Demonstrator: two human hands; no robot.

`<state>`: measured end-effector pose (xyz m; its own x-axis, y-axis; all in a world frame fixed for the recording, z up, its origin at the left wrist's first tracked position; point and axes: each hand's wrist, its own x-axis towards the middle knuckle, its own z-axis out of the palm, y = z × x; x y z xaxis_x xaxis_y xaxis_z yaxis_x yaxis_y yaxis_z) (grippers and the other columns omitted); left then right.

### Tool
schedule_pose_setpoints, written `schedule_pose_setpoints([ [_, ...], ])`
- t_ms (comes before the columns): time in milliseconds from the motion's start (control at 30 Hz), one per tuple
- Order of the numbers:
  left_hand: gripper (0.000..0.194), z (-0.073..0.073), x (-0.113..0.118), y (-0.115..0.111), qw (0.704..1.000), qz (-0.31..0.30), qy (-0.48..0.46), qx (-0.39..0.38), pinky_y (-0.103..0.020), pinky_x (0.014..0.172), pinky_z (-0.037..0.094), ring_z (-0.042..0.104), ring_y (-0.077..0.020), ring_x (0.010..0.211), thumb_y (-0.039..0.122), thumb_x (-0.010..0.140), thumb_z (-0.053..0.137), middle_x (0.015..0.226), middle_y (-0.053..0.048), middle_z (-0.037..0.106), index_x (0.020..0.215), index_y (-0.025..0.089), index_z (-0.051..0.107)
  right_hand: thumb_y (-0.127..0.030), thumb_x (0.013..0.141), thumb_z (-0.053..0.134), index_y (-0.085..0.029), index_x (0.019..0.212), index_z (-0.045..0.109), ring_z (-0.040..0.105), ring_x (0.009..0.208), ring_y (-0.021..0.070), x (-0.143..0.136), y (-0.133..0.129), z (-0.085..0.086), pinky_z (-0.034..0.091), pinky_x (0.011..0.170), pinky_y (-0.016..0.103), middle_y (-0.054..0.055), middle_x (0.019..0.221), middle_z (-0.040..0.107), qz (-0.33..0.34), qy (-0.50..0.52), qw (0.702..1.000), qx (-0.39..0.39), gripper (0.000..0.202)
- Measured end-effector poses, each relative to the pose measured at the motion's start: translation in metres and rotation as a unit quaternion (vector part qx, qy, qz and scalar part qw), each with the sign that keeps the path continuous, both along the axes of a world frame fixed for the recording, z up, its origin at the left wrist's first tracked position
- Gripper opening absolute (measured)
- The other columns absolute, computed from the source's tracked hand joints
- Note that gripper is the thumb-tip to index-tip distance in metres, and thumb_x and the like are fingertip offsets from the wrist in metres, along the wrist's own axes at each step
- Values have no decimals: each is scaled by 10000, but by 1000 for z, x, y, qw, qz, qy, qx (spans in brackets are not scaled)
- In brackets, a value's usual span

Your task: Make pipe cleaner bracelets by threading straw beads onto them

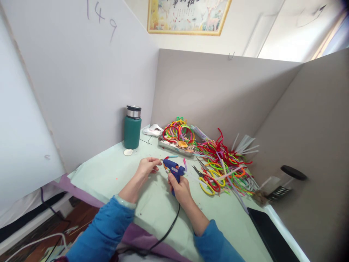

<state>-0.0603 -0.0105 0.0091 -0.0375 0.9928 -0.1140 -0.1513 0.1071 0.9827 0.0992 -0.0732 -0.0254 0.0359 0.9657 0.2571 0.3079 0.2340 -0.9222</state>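
Observation:
My right hand (179, 184) is wrapped round the handle of a blue hot glue gun (174, 168), whose nozzle points left. A black cord (170, 227) runs from its base down over the table's front edge. At the nozzle tip, my left hand (148, 166) is closed in a pinch, thumb against fingers. Whatever small piece it pinches is too small to make out. Just beyond the gun lie short pieces of pipe cleaner, one red and blue (171, 157) and one pink (185, 163).
Scissors with yellow and red handles (208, 183) lie right of the gun. Behind them spreads a heap of coloured pipe cleaners (223, 156), beside a metal tray (174, 148). A green bottle (132, 128) stands back left, a clear jar (283, 185) and black tablet-like slab (269, 233) right.

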Motion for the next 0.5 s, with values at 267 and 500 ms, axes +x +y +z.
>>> schedule_pose_setpoints([
  [267, 309, -3, -1, 2, 1000, 6, 6, 6, -201, 434, 375, 518, -74, 478, 350, 548, 785, 781, -91, 717, 721, 114, 683, -609, 867, 489, -200, 562, 566, 518, 435, 148, 1, 0, -1, 404, 485, 257, 7, 442, 547, 0, -18, 1000, 3, 516],
  [500, 305, 2, 0, -2, 1000, 10, 16, 9, -208, 441, 376, 513, -76, 470, 350, 539, 788, 759, -89, 713, 704, 117, 680, -621, 871, 475, -201, 535, 563, 518, 438, 151, 1, 2, -3, 402, 485, 259, 9, 434, 546, -5, -35, 999, 15, 545],
])
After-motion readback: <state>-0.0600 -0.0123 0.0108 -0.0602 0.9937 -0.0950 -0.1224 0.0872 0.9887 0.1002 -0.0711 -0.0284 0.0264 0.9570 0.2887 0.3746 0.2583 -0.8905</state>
